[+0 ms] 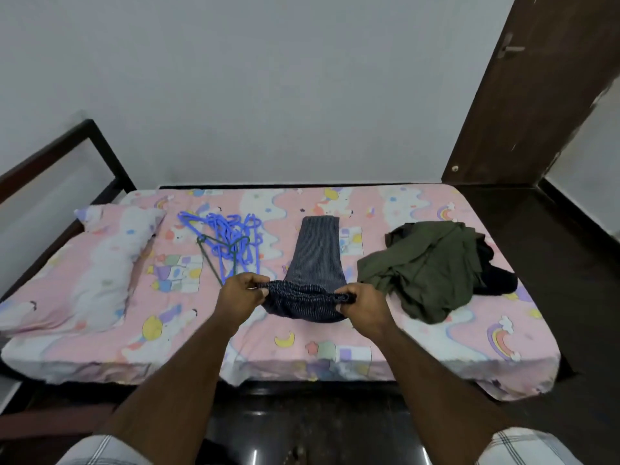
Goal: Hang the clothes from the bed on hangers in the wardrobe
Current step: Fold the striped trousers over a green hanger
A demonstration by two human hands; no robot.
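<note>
Now I see left hand and right hand each pinching waistband end of dark striped trousers, legs lying flat on bed. Nothing hung yet: blue hangers beside, olive garment waiting, wardrobe out of view. Floor ahead open.

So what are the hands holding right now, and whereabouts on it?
Both hands, left and right, pinch the dark striped garment at its near, bunched end, one at each side.
</note>
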